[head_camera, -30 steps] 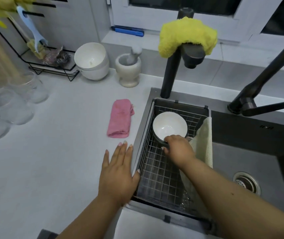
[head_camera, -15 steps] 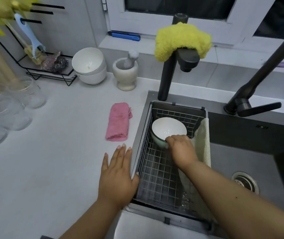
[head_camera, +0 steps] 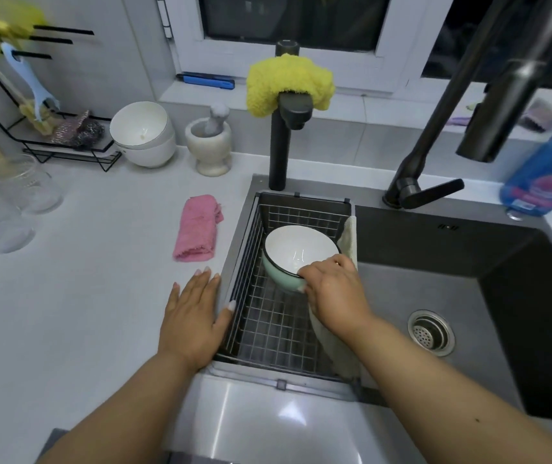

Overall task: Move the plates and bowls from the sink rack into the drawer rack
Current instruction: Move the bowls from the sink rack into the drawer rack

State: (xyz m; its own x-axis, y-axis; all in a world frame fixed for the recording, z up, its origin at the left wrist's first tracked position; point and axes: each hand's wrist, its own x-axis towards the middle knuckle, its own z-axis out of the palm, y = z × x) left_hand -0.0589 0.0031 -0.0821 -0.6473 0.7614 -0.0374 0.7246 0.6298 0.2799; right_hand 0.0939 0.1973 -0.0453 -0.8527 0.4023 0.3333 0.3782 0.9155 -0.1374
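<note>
- Bowl [head_camera: 296,254]: white inside, pale green outside, dark rim. It sits in the far half of the sink rack [head_camera: 278,326], tipped so its mouth faces up and toward me. I see no other plates or bowls in the rack.
- Right hand [head_camera: 333,289]: on the bowl's near right rim, fingers curled over the edge, thumb side hidden. I read it as gripping the bowl. The bowl's base looks off the wire, but I cannot tell for sure.
- Left hand [head_camera: 194,316]: flat and spread on the table [head_camera: 84,313], thumb touching the rack's left edge, holding nothing. It is farther from the bowl than the right hand.
- The bowl lies ahead of the right hand; my guess is a lift up and back toward me.
- Drawer rack: not in view.
- Pale cloth [head_camera: 348,241] hangs on the rack's right side beside the bowl; it could snag.
- Left of the rack: pink cloth [head_camera: 197,229] on the table.
</note>
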